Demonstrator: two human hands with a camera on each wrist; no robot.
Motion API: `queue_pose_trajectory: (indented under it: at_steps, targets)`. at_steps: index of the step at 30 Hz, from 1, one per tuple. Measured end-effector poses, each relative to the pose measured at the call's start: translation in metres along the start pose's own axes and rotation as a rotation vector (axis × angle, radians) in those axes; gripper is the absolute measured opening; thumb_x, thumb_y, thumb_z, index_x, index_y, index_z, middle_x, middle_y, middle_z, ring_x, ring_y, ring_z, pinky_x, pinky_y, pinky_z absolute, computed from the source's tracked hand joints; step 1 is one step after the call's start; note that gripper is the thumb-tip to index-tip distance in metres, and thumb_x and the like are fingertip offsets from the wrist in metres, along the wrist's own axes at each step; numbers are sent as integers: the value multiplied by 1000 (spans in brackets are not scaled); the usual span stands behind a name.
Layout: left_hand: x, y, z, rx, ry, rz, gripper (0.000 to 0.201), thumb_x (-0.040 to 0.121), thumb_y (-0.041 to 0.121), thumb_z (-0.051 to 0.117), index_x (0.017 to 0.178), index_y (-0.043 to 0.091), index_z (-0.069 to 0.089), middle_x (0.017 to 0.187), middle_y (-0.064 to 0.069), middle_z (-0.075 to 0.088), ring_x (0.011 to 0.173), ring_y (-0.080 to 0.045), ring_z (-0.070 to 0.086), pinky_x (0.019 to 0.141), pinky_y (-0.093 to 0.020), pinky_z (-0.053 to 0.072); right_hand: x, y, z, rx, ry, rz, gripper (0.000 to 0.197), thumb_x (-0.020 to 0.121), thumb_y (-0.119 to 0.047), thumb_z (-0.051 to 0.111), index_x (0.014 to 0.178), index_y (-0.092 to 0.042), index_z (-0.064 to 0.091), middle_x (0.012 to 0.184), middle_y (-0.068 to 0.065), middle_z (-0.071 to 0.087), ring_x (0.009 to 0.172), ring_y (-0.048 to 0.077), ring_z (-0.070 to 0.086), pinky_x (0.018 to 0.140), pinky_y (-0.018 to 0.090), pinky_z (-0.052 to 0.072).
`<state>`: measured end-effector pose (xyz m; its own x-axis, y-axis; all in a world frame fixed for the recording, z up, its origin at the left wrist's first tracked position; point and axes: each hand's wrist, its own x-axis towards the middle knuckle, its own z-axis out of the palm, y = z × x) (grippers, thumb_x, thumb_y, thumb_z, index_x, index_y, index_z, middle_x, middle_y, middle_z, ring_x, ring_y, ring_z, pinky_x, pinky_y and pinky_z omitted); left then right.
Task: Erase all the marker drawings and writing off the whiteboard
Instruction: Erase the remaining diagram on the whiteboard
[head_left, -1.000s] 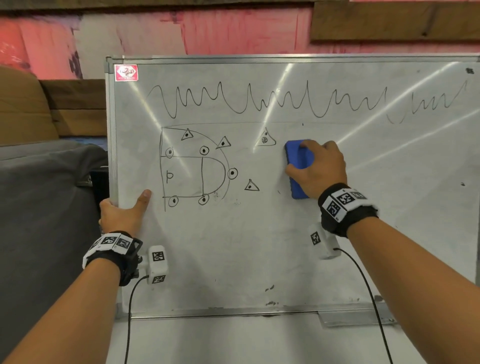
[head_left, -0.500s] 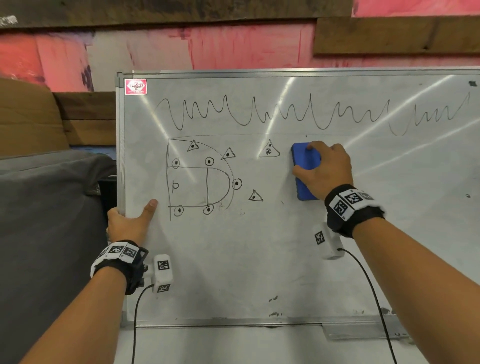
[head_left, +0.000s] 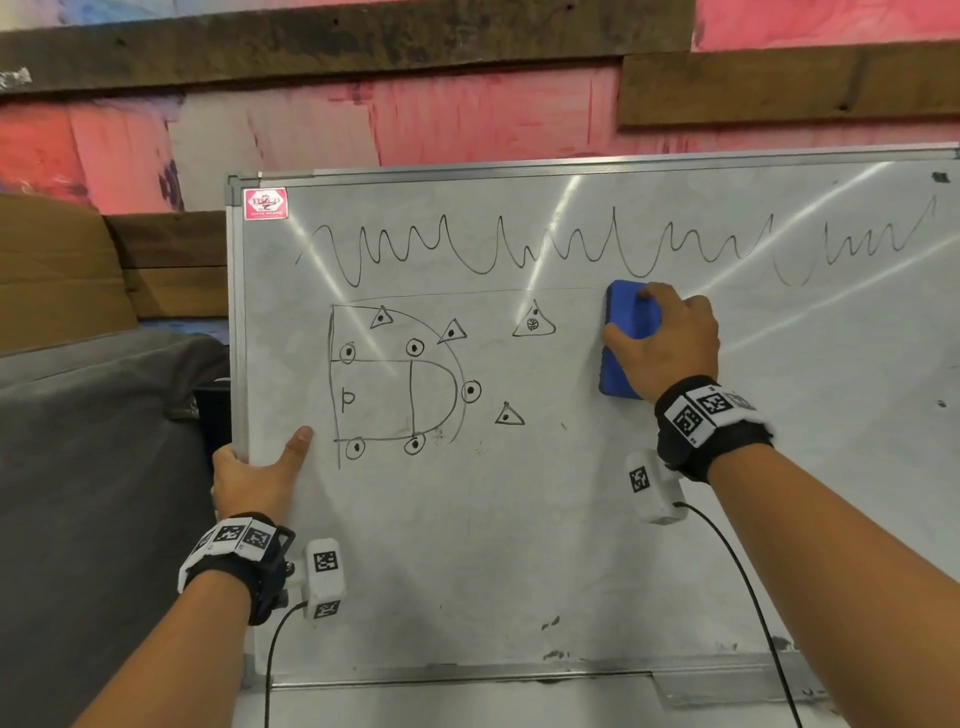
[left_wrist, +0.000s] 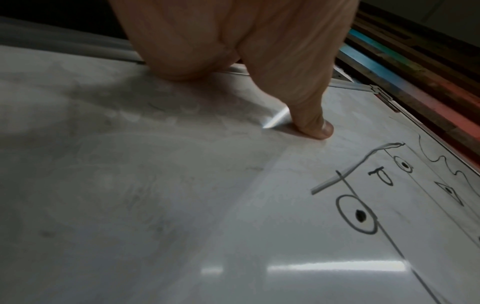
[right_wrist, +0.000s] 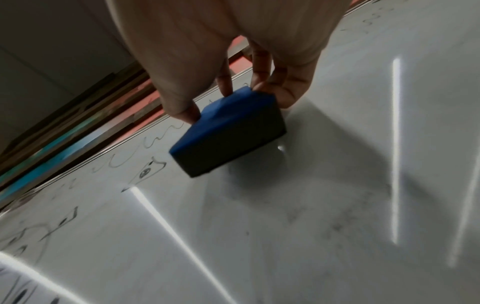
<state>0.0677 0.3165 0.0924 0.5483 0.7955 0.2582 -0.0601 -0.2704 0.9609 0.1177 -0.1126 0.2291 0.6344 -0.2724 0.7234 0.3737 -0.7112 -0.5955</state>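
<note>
1. The blue eraser (head_left: 626, 340) is gripped by the right hand (head_left: 667, 343), thumb and fingers curled round it, and is held flat on the whiteboard (head_left: 519, 519) under the wavy line (head_left: 571, 249).
2. The board's left edge is clasped by the left hand (head_left: 254, 480); the thumb is laid straight on the surface.
3. A letter "P" (head_left: 348, 399) is read inside the court diagram (head_left: 397, 376); the red corner label (head_left: 265, 203) is not legible.

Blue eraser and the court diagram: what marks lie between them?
Head view: two dotted triangles sit between the blue eraser and the court diagram.

One whiteboard (head_left: 571, 519), one blue eraser (head_left: 626, 338), two hands, four drawn triangles, five dotted circles
</note>
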Motion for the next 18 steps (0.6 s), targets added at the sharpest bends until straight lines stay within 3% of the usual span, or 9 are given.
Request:
queue_pose_trajectory:
  at_steps: [4,8,13,18]
  targets:
    - [-2,1,0,-5,1,0,92,56,76,79,119,17,46,116,-8,59,102,-34,61,90,-55,53,-8,-8,10,-46,-118,-145,57,77,-47,73,128,-30,54,109,3,45,92,18,45,78,29,41]
    - [-3,3,-2,-7,1,-1,91,59,73,80,121,16,46,116,-7,58,101,-32,60,88,-50,53,-4,-12,9,38,0,-17,56,79,-44,72,130,-28,53,111,2,41,93,19,45,80,30,41]
    - [-7,7,-2,2,-1,4,84,65,66,81,120,13,46,113,-7,56,101,-31,58,83,-46,50,-7,-18,18,4,-85,-125,60,79,-48,72,132,-28,52,111,2,41,94,18,44,84,30,43]
    - [-7,6,-3,-13,0,8,83,66,63,82,121,13,46,115,-7,57,100,-30,58,83,-44,50,-1,-21,18,32,-42,-79,60,77,-47,72,131,-29,54,109,1,41,95,20,46,87,33,46]
